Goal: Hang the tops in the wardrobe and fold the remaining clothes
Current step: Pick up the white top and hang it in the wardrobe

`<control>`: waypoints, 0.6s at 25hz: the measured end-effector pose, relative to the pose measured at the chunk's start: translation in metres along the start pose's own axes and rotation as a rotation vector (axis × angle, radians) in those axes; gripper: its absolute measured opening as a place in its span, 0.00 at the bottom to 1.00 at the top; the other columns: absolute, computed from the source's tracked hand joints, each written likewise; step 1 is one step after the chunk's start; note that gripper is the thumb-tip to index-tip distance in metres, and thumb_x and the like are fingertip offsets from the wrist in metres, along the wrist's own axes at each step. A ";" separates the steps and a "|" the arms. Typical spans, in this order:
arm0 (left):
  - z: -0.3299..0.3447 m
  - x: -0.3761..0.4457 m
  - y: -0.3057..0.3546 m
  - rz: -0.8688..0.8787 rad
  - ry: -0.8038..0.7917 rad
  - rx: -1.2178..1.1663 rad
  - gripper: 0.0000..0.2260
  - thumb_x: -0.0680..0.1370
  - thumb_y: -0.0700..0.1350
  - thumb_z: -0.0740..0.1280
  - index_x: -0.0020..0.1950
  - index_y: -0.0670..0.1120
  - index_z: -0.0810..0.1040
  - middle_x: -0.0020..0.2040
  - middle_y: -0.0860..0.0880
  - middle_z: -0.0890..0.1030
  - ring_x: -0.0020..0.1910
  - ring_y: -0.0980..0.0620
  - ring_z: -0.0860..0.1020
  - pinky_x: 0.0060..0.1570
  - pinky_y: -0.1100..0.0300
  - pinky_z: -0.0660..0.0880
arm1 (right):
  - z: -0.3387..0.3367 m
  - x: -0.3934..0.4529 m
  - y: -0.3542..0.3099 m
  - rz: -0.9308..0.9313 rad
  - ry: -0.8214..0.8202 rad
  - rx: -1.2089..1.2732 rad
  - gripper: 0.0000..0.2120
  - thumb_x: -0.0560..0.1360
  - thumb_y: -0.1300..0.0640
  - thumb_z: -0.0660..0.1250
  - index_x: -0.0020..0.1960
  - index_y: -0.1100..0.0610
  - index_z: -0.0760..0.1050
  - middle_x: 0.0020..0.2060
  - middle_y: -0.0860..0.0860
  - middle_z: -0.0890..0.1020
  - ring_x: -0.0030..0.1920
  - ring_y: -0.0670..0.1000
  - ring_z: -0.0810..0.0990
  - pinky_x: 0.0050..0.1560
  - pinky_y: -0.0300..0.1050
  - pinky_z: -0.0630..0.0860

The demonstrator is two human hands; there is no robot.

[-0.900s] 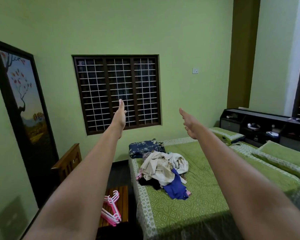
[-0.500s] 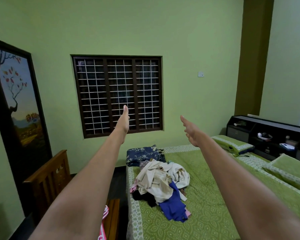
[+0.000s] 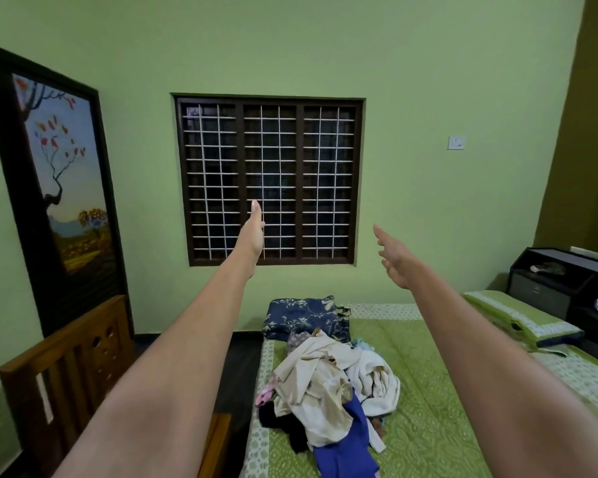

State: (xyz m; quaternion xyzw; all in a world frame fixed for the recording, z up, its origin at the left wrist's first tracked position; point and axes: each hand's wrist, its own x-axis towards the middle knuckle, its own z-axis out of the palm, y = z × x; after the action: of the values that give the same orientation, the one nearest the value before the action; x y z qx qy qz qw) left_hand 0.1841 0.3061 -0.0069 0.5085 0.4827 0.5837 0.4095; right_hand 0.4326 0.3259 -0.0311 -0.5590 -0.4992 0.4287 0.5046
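Hands raised empty, laundry waiting untouched on the bed.

Fingers of the left hand (image 3: 252,232) are straight and pressed together, edge-on toward the window (image 3: 270,181); those of the right hand (image 3: 396,258) are loosely spread, palm turned inward. Neither holds anything, and both arms reach out toward twelve o'clock, probably a starting pose rather than a reach. The heap of clothes (image 3: 328,391) lies at six o'clock from the hands, on the green bedspread (image 3: 428,408) near its left edge, cream pieces on top, a blue garment (image 3: 346,446) trailing nearest, likely dumped together for sorting. A folded floral blanket (image 3: 304,317) sits just beyond it. No wardrobe is in view.
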 end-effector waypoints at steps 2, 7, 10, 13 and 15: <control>0.012 0.031 -0.007 -0.006 0.009 0.020 0.32 0.79 0.66 0.45 0.78 0.48 0.56 0.76 0.48 0.61 0.76 0.45 0.57 0.75 0.44 0.53 | -0.003 0.034 0.004 0.000 -0.014 -0.004 0.36 0.77 0.35 0.54 0.77 0.55 0.55 0.77 0.54 0.56 0.76 0.55 0.53 0.76 0.51 0.53; 0.037 0.127 -0.025 0.037 0.020 0.018 0.32 0.80 0.65 0.45 0.78 0.48 0.55 0.76 0.48 0.61 0.76 0.46 0.57 0.75 0.44 0.52 | -0.004 0.133 0.003 -0.035 -0.017 -0.027 0.36 0.77 0.34 0.53 0.77 0.55 0.55 0.76 0.54 0.56 0.76 0.55 0.54 0.75 0.51 0.53; 0.046 0.191 -0.028 0.033 0.022 0.013 0.31 0.80 0.65 0.45 0.78 0.48 0.55 0.76 0.48 0.62 0.76 0.46 0.58 0.75 0.44 0.52 | -0.003 0.193 -0.007 -0.042 -0.030 -0.043 0.35 0.78 0.35 0.53 0.77 0.55 0.54 0.76 0.54 0.56 0.76 0.54 0.54 0.75 0.51 0.53; 0.058 0.258 -0.042 0.038 0.020 0.006 0.32 0.80 0.66 0.46 0.78 0.48 0.56 0.76 0.48 0.62 0.75 0.46 0.58 0.75 0.44 0.52 | -0.002 0.258 -0.006 -0.059 -0.007 -0.036 0.34 0.79 0.36 0.52 0.77 0.55 0.55 0.76 0.53 0.57 0.76 0.53 0.56 0.73 0.46 0.57; 0.065 0.295 -0.072 0.006 0.015 0.023 0.32 0.79 0.66 0.46 0.77 0.48 0.58 0.76 0.49 0.63 0.75 0.46 0.59 0.74 0.44 0.53 | 0.004 0.298 0.016 -0.025 -0.026 -0.040 0.34 0.78 0.36 0.53 0.77 0.54 0.55 0.77 0.53 0.56 0.76 0.53 0.54 0.73 0.47 0.56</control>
State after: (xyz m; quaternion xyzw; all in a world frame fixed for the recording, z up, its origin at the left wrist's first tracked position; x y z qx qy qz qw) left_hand 0.2042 0.6160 -0.0180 0.5101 0.4909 0.5832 0.3984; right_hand 0.4711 0.6218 -0.0398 -0.5570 -0.5210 0.4196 0.4922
